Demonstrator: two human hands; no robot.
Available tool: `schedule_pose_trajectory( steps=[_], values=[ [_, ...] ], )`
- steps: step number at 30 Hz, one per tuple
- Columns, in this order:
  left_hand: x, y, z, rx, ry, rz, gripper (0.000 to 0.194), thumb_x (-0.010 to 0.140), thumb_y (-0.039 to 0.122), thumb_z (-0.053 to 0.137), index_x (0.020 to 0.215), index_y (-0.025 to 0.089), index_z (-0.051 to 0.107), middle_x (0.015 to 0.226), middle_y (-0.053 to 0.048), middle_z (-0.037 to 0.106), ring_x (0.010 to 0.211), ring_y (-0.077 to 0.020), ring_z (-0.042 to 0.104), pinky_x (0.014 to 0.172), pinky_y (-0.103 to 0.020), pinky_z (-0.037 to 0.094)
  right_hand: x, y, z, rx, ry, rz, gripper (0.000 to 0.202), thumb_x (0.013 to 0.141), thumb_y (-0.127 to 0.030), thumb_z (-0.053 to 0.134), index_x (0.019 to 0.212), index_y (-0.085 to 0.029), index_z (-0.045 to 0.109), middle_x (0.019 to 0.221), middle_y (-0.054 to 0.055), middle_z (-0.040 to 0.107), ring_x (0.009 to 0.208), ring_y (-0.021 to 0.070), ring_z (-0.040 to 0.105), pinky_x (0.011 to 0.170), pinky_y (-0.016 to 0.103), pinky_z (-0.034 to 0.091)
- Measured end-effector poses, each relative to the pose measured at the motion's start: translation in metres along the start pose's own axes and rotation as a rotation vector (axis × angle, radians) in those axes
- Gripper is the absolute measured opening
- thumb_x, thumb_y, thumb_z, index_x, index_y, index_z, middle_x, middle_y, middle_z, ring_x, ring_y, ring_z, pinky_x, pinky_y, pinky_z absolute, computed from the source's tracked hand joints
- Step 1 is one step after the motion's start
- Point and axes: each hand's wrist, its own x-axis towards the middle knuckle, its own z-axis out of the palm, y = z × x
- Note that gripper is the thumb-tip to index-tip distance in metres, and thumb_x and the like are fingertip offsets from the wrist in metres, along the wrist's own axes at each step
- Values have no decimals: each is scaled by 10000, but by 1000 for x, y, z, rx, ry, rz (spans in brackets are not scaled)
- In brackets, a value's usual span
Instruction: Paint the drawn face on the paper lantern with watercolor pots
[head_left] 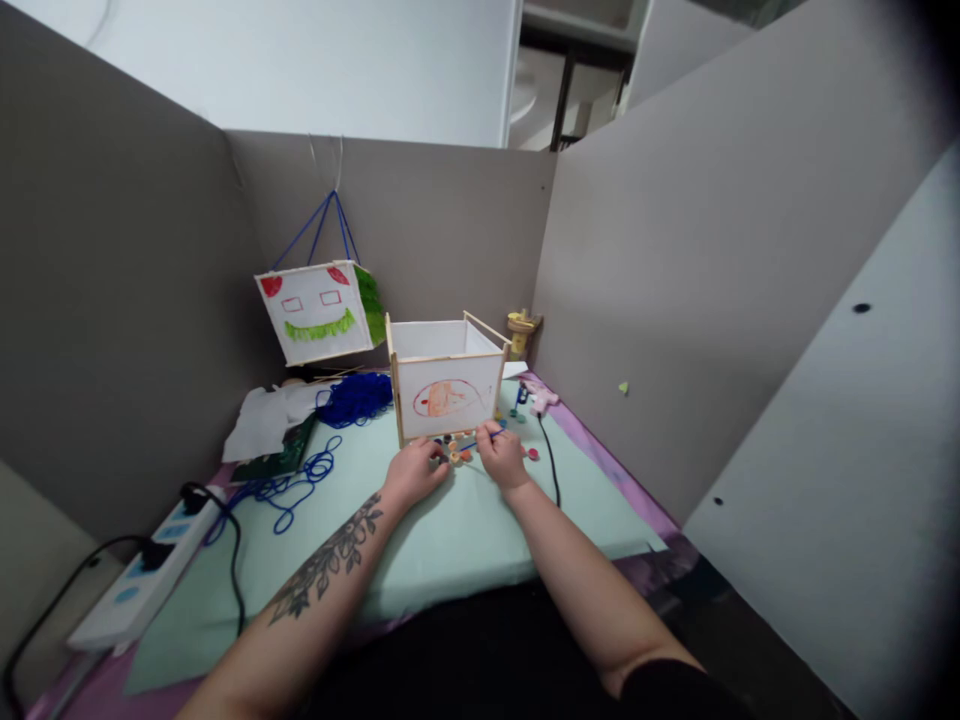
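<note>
A white box lantern [484, 392] with a thin wooden frame stands upright on the table, a red outline and orange colouring on its front panel. Just in front of it, my right hand [501, 455] is closed round a thin blue brush [480, 441] that slants down to the left. Small paint pots [455, 457] in several colours lie between my hands. My left hand [415, 471] rests beside these pots with curled fingers at the left ones; what its fingertips hold, if anything, is too small to make out.
Blue cord [358, 400] lies in a heap and loops at the left, near white cloth [262, 425]. A painted lantern [319, 315] hangs behind. A power strip [146, 570] sits front left, a pink glue gun [541, 394] at the right. Grey partitions [450, 230] surround the table.
</note>
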Motion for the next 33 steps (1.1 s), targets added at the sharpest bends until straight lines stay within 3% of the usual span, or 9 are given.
schedule_pose_trajectory(
  steps=[9,18,26,33],
  values=[
    [1,-2,2,2,12,20,185,784,349,555,883,211,628,928,-43,626,863,-179,583,739,-257,423,1,-2,-2,105,-48,59,383,898,-392,363,588,-207,490,491,-19,524,494,120,486,528,223,347],
    [-1,-1,1,10,23,20,188,785,356,552,884,217,631,913,-36,624,854,-181,585,723,-257,417,2,-4,-4,-3,15,-2,373,908,-356,335,592,-209,467,494,-13,496,511,124,484,549,231,342],
    [0,-1,0,3,10,21,191,792,363,552,872,211,636,896,-34,625,835,-170,587,719,-248,415,1,-1,-1,34,-39,-14,352,912,-351,341,643,-196,508,537,-4,556,539,123,528,553,216,350],
    [0,-2,2,-4,29,19,173,780,336,565,885,214,629,943,-36,635,884,-178,591,748,-250,425,2,1,-1,80,-81,18,384,919,-366,328,597,-202,459,494,-17,506,505,119,492,527,213,339]
  ],
)
